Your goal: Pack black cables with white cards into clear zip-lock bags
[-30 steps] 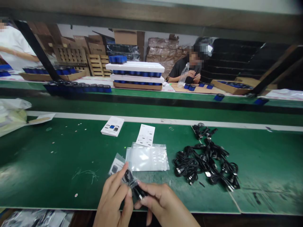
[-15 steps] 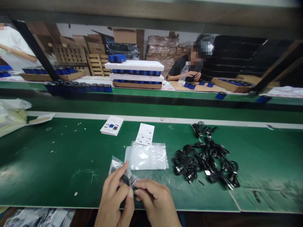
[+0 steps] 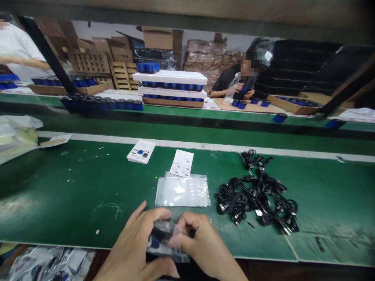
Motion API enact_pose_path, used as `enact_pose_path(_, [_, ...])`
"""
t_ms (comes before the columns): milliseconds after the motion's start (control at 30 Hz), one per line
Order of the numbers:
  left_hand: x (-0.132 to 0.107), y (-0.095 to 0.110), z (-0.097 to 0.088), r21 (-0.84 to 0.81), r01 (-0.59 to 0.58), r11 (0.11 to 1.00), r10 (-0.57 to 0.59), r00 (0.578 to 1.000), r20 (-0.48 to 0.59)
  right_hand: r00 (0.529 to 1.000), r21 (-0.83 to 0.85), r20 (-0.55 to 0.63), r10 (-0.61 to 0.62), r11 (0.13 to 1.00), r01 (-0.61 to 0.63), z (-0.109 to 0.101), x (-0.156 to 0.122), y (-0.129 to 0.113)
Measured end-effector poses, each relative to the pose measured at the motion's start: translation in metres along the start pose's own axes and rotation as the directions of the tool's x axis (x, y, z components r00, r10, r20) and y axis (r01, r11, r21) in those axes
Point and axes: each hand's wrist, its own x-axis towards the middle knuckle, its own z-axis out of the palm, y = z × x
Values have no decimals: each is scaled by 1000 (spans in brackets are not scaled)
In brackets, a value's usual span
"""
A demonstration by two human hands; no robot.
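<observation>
Close to the table's front edge, I have a small clear plastic bag (image 3: 159,246) between my hands, with something black inside that looks like a coiled cable. My left hand (image 3: 133,241) curves round the bag's left side, fingers above and thumb below. At the bag's right edge, my right hand (image 3: 202,239) pinches the film between thumb and bent fingers. Just beyond my hands lies a stack of flat clear bags (image 3: 183,191). A printed leaflet (image 3: 182,163) overlaps its far edge. To the right is a heap of black USB cables (image 3: 258,191).
A stack of printed booklets (image 3: 141,151) lies further back. Filled bags (image 3: 52,263) sit below the front edge at left. A plastic bag (image 3: 17,136) is at far left. Across the line, a co-worker (image 3: 231,82) handles something near a bottle (image 3: 231,89) and blue items.
My left hand has spread wider round the bag, and my right hand has shifted to its right edge. The bag has turned and moved slightly nearer me. The view has shifted a little.
</observation>
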Motion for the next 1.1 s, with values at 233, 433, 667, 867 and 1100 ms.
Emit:
enact_pose_path(233, [14,6,-8,-186,260,948,-238,963,129,998,227,-52,-30,973,42,-2,-3,4])
enact_pose_path(433, [12,8,-4,-356,335,872,-300,942,151,995,-3,-78,-61,998,60,-2,-9,13])
enact_pose_path(667, [5,-12,-5,-367,357,859,-287,930,231,983,-207,-137,-123,974,93,-6,-7,4])
enact_pose_path(867, [-1,-17,-8,-238,270,933,-225,954,200,976,-329,-115,-186,934,139,-5,-9,5])
enact_pose_path(1100, [-1,-9,-10,-218,190,957,-174,980,92,977,-266,-109,-182,953,147,-3,-9,4])
